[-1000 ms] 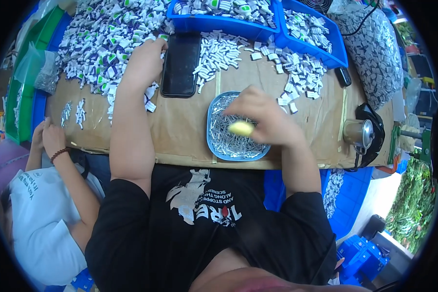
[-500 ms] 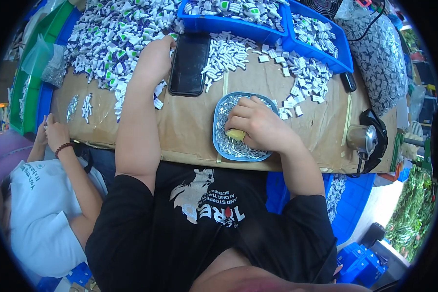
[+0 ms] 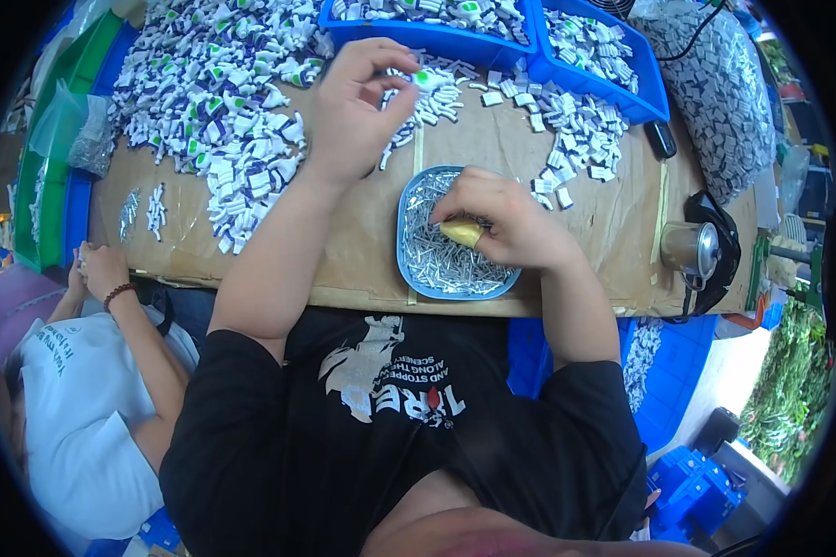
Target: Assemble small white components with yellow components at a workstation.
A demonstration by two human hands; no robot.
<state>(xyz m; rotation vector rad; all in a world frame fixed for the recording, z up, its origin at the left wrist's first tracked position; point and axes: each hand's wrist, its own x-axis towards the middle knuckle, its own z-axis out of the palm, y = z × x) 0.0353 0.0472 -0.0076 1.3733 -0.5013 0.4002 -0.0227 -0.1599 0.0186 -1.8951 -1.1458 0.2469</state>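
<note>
My left hand is raised over the table, its thumb and forefinger closed on a small white plastic piece with a green patch. Loose white pieces lie just beyond it. My right hand reaches into a blue square dish filled with thin silvery metal pins. Its fingers are bent together among the pins, and their tips are hidden. Something yellow shows at these fingers, perhaps a finger cover.
A big heap of white, purple and green pieces covers the far left. Blue bins stand at the back, with a full clear bag beside them. A metal cup sits at right. A co-worker's hands are at the left.
My left hand has moved right from the heap's edge, now with a white and green piece at its fingertips. The black phone no longer shows. My right hand stays in the dish.
</note>
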